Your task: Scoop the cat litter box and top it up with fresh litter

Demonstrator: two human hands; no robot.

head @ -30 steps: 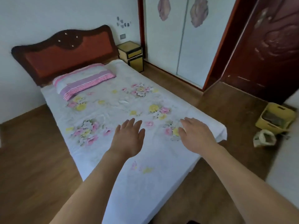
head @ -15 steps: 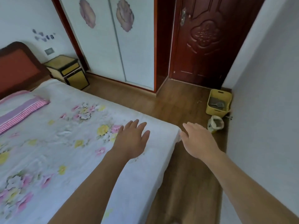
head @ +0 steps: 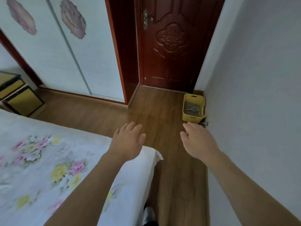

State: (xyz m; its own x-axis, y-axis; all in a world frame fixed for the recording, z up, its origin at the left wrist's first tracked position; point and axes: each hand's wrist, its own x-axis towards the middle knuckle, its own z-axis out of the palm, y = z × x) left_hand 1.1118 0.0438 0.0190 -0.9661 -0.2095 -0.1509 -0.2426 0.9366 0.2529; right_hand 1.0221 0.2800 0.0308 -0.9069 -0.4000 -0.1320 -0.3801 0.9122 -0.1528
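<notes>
- Head view: I see left hand [head: 128,141] and right hand [head: 197,141] out front, fingers straight, slightly apart, holding nothing.
- Yellow litter box [head: 193,119] sits on floor [head: 154,111] beside wall [head: 252,79], near door [head: 171,46]; scoop [head: 193,109] lies inside.

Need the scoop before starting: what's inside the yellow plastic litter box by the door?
A grey slotted scoop lies on grey-brown litter. Anything buried beneath is hidden.

The scoop [head: 193,109] inside the litter box [head: 193,119] is too small for detail, a metal item [head: 205,123] by the wall is unidentifiable, and the left edge crops the bed [head: 48,160] and nightstand [head: 19,98].
</notes>
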